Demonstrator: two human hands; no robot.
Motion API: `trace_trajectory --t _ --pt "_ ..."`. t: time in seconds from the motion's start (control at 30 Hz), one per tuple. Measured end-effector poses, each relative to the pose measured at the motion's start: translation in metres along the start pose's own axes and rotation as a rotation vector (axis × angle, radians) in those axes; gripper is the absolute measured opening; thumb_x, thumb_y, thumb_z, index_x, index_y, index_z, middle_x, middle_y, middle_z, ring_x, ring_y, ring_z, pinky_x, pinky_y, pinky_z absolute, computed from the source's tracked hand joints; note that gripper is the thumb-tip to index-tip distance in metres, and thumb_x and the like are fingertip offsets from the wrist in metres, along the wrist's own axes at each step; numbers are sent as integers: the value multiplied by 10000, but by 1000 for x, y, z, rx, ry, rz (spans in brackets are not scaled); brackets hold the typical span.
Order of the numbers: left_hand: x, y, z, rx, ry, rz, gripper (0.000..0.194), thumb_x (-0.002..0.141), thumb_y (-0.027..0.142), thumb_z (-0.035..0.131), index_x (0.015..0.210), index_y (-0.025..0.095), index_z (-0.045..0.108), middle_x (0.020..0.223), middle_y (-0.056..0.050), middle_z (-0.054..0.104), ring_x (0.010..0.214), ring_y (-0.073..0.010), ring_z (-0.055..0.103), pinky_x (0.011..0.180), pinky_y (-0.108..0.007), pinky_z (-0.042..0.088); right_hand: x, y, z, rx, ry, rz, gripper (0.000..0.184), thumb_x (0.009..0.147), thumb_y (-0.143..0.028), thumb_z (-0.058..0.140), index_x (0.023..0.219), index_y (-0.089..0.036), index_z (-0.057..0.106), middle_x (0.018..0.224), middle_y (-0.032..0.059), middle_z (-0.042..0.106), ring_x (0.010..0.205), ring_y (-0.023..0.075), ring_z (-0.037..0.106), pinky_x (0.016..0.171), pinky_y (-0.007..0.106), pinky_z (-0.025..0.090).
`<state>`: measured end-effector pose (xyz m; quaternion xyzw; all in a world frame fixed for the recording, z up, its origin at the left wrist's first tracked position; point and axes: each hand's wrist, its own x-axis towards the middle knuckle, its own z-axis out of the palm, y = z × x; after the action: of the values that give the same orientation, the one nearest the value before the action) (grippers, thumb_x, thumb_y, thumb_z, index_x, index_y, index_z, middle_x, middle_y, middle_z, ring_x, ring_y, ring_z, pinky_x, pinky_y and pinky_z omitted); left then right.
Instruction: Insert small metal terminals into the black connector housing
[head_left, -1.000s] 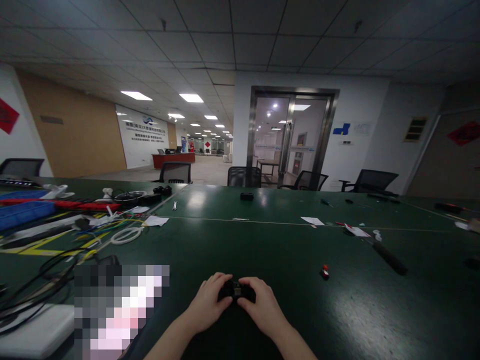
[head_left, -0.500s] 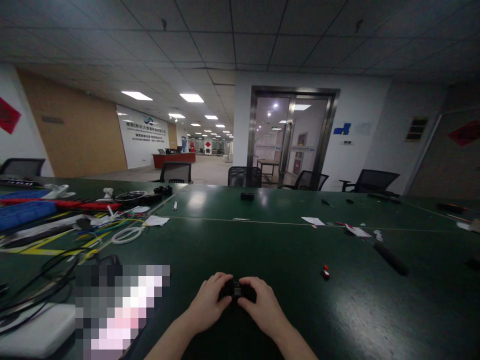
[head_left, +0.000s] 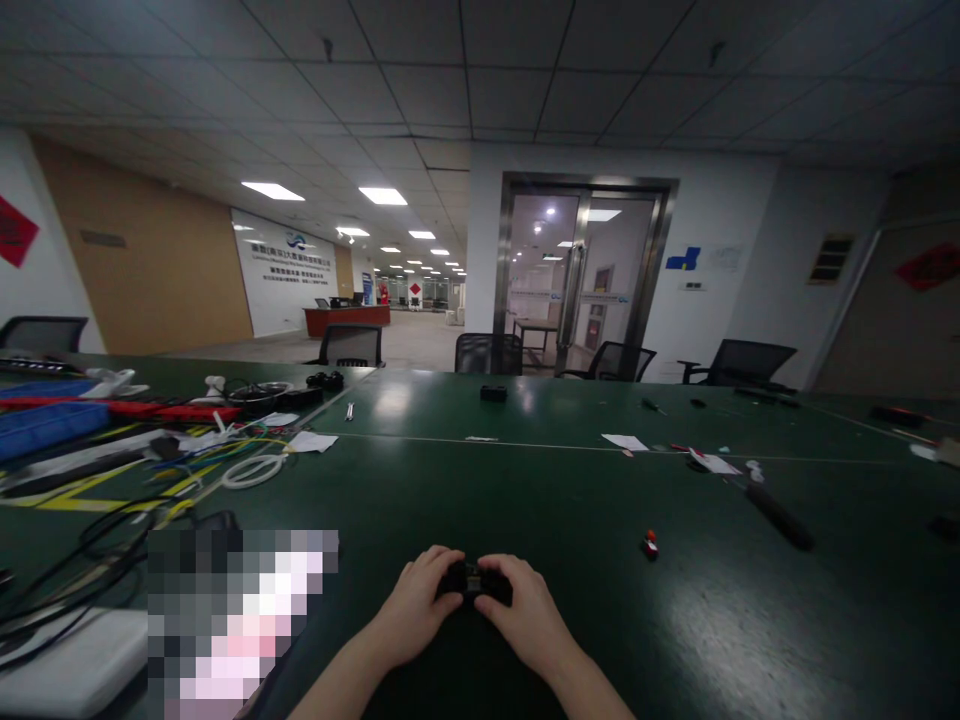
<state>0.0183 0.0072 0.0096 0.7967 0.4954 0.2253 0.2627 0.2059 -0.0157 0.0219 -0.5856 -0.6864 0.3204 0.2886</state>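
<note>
"Low over the green table (head_left: 570, 500), where's the black device (head_left: 474, 581)?"
"Between the left hand (head_left: 424, 606) and right hand (head_left: 525, 606), each pinching one end. Probably light, stiff (perhaps slick plastic); best held by those ends, off the middle."

Apparently black object (head_left: 474, 579), lying level.

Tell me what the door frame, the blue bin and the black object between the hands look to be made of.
Door frame: likely brushed or polished metal, perhaps steel, going by its grey sheen and streaky highlights.
Blue bin: probably moulded plastic, judging by its even colour.
Black object: dark, possibly plastic or metal; the fingers cover too much to tell.
</note>
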Motion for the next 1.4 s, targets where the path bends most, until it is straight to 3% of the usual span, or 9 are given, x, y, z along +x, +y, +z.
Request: trace_trajectory --t 0.43,1.2,1.4 --pt "1 -5 3 -67 17 7 449 764 224 526 1212 207 495 1251 -72 490 1152 -233 451 1003 -350 337 -2 -2 0 12 12 33 356 715 -266 591 1068 -305 594 1124 -14 588 1096 212 502 917 349 390" --pt "-4 13 -7 -73 -1 -8 367 743 181 507 1106 206 552 1154 -54 546 1071 -225 492 946 -334 364 -1 1 2 17 68 -40 338 685 -258 592 1019 -297 627 1049 -5 626 1021 215 547 894 336 385" --pt "-5 8 -5 -73 24 7 377 741 183 505 1115 209 549 1159 -54 541 1063 -222 493 933 -328 365 -1 -1 1 -2 40 -12 348 692 -270 582 1037 -302 613 1072 -8 615 1043 215 537 881 329 393"
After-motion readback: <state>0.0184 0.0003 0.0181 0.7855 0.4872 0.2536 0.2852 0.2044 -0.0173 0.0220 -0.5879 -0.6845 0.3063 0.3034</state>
